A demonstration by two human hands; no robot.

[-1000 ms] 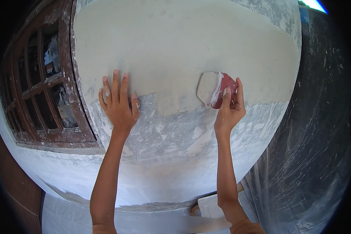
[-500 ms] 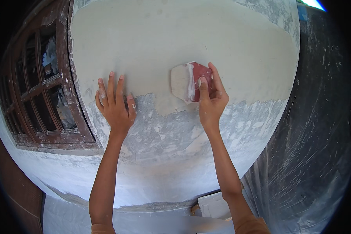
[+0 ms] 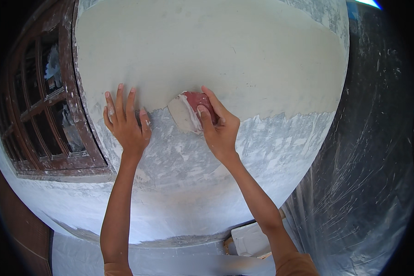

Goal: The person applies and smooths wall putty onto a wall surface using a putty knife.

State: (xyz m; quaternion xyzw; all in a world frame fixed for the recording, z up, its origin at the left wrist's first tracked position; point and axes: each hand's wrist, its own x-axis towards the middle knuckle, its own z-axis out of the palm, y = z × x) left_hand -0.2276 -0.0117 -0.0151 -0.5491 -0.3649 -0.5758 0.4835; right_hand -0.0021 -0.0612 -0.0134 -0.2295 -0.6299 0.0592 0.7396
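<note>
**Pale filler (image 3: 280,64) on a grey wall (image 3: 170,158)**

The right hand (image 3: 222,133) has its grip clamped on the red scraper (image 3: 196,98), mid-frame; the left hand (image 3: 128,131) is empty, fingers apart. Smoothing seems in hand; the next stroke likely calls for steady, even pressure.

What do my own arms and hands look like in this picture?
Your left hand and right hand are bare, with no gloves, rings or watch visible. Pale, whitish smudges mark the left thumb. The slender forearms are uncovered, and brown fabric sleeves show at the lower edge, near the elbows.
</note>
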